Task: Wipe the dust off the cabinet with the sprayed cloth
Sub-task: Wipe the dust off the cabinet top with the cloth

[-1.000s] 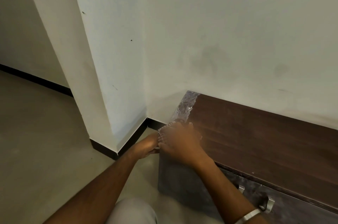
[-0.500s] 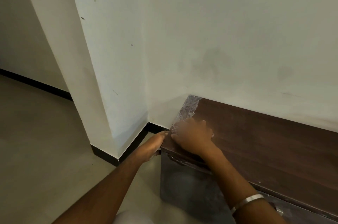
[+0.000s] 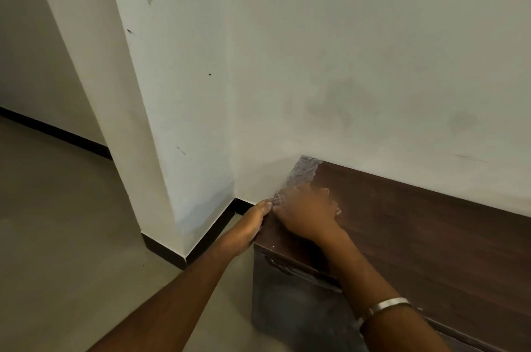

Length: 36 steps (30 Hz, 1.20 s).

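My right hand (image 3: pixel 306 215) presses flat on the dark brown wooden cabinet top (image 3: pixel 416 225), my left hand (image 3: pixel 250 226) grips its edge beside it; no cloth shows, so wiping, I judge, needs one.

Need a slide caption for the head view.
Right hand presses on the brown cabinet top near its dusty corner; left hand alongside.

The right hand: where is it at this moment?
In the head view, the right hand lies on the cabinet top's left end, beside the left hand at the edge.
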### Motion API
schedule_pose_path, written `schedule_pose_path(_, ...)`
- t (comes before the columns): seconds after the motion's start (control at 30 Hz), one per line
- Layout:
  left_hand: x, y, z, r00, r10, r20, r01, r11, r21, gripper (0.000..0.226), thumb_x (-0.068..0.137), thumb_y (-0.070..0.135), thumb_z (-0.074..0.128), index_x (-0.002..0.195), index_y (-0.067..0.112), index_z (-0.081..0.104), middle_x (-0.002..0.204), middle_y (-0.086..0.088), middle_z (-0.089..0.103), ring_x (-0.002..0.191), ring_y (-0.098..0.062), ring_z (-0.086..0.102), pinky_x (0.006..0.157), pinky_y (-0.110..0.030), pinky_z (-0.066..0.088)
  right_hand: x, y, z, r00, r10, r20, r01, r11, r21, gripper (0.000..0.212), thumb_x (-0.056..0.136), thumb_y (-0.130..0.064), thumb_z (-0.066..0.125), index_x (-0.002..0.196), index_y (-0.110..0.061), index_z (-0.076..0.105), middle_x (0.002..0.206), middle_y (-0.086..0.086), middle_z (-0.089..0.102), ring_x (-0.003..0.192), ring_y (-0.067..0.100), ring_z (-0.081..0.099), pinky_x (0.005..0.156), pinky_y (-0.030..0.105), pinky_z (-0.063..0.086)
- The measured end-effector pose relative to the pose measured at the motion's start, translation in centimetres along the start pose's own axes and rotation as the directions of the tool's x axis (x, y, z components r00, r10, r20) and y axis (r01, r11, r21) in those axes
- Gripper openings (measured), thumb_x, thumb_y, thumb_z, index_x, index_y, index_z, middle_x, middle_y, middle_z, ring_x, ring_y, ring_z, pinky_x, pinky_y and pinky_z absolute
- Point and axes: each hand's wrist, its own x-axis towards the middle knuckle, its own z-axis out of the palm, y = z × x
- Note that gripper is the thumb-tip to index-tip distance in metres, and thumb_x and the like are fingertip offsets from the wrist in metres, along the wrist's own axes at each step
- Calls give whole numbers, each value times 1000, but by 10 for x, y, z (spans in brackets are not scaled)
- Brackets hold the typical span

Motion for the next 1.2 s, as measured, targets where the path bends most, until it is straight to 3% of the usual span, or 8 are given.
schedule_pose_path(0.17,7,1,3,1000,23,-18,-23,1000,14,37,103,10,27,130,8,52,125,-20,58,101,-25,58,81,-29,49,-6,21,5,995,-100,22,100,995,-8,62,83,-73,34,140,-49,31,152,-9,22,140,36,12,109,60,11)
schedule_pose_path(0.33,7,5,6,1000,-3,-13,3,1000,-1,38,102,7,27,130,11,51,115,-16,59,84,-18,60,72,-27,50,20,17,-7,998,33,57,-32,999,-24,61,88,-70,39,143,-44,31,155,-4,19,140,35,13,109,57,13)
schedule_pose_path(0.57,10,6,8,999,-12,-47,13,999,34,36,102,9,31,130,13,53,108,-13,62,85,-19,60,76,-30,50,16,18,2,998,-58,18,58,998,-22,62,85,-70,37,142,-44,32,153,-5,23,139,36,13,108,58,12)
schedule_pose_path(0.77,9,10,10,999,-24,-37,25,999,24,41,102,8,26,135,10,50,121,-21,59,85,-19,60,75,-28,50,39,12,-7,995,81,52,-80,997,-17,64,88,-68,40,145,-40,29,159,-1,15,144,38,6,112,59,8)
schedule_pose_path(0.97,15,13,12,1000,-17,-25,17,1000,-7,40,102,7,27,138,5,46,121,-22,55,83,-18,57,74,-27,48,36,27,-5,992,-63,107,68,997,-38,68,86,-68,37,146,-41,24,157,-4,14,141,37,8,111,59,8)
schedule_pose_path(1.1,14,13,13,999,-38,0,38,999,15,40,103,9,24,136,8,47,117,-19,56,83,-19,59,72,-28,50,53,32,-11,995,56,78,-54,998,-24,62,91,-62,43,146,-41,24,157,-1,15,143,39,6,112,60,7)
schedule_pose_path(1.2,18,15,11,1000,-31,-7,31,999,36,40,104,10,24,137,8,46,119,-21,57,84,-19,59,74,-28,50,62,21,-11,994,64,84,-63,998,-7,62,91,-59,44,146,-41,21,158,0,15,143,40,4,112,60,6)
